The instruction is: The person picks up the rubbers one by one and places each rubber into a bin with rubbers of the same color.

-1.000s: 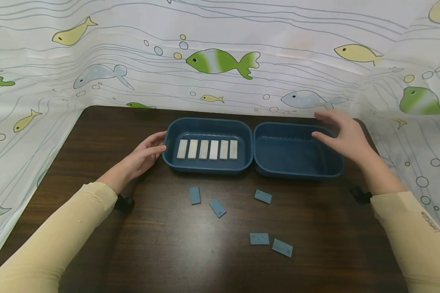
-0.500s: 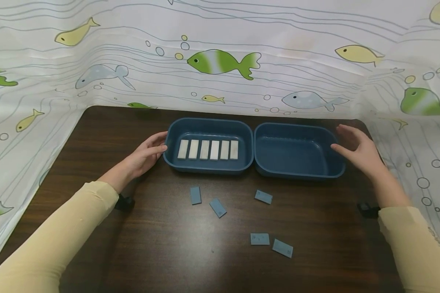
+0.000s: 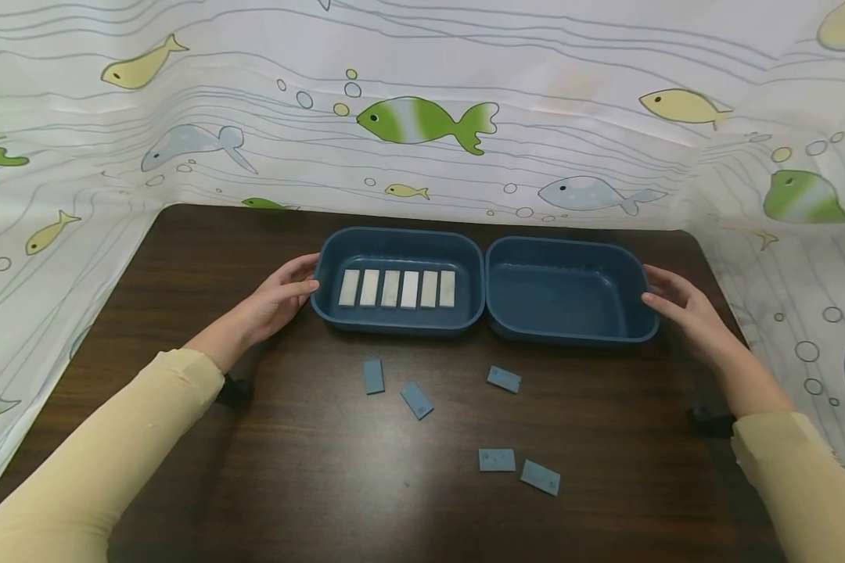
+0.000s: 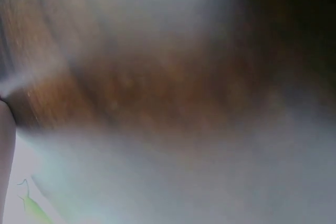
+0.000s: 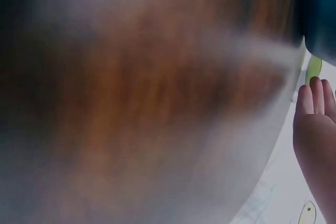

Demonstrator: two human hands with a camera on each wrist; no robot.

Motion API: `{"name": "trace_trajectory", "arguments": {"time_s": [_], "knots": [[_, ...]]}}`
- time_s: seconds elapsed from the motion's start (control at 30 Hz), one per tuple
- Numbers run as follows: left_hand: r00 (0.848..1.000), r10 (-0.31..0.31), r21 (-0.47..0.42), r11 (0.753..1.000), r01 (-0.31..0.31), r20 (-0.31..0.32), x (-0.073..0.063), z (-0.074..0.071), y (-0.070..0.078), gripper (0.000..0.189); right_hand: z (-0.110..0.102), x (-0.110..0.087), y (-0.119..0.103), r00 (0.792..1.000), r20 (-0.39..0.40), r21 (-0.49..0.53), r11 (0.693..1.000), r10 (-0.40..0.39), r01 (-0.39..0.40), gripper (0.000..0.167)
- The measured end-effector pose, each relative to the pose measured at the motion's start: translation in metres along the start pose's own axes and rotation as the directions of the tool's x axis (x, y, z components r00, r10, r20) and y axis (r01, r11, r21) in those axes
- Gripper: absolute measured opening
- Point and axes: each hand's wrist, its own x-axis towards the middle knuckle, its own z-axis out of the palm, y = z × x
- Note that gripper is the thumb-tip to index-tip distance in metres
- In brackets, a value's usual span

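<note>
Two dark blue oblong bins stand side by side near the table's back edge in the head view. In the left bin (image 3: 403,242) several white rectangular tiles (image 3: 409,290) lie in a row; the right bin (image 3: 556,301) shows a bare floor. My left hand (image 3: 271,301) rests against the left bin's outer end, thumb at the rim, fingers loosely extended. Against the right bin's outer end lies my right hand (image 3: 686,309), thumb likewise at the rim. The right wrist view has its relaxed fingers (image 5: 317,100) beside the bin wall. The left wrist view is mostly blurred.
Several blue-grey rectangular tiles lie scattered on the dark wooden table (image 3: 310,485) in front of the bins, among them one tile (image 3: 374,376) at left and another tile (image 3: 540,477) nearer the front. A fish-patterned white sheet (image 3: 465,70) borders the table's back and sides.
My right hand has moved from above the right bin's end outward and down, to beside its outer end. The left hand, bins and tiles stay in place.
</note>
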Motion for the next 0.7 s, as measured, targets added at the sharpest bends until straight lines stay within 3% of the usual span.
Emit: {"name": "trace_trajectory", "arguments": {"time_s": [0.17,0.33,0.7], "knots": [[1.000,-0.003,0.013,1.000,0.003,0.002,0.001,0.001,0.001,0.062,0.008,-0.004,0.003,0.998,0.062,0.240,0.971,-0.030,0.014,0.055],[1.000,-0.002,0.034,0.999,0.002,0.002,0.000,0.002,0.003,0.063,0.015,-0.006,0.004,0.991,0.115,0.450,0.893,-0.063,0.005,0.054],[1.000,-0.006,0.044,0.999,0.007,-0.019,-0.001,0.002,0.006,0.061,0.020,-0.006,0.004,0.993,0.113,0.508,0.860,-0.014,-0.046,0.054]]}}
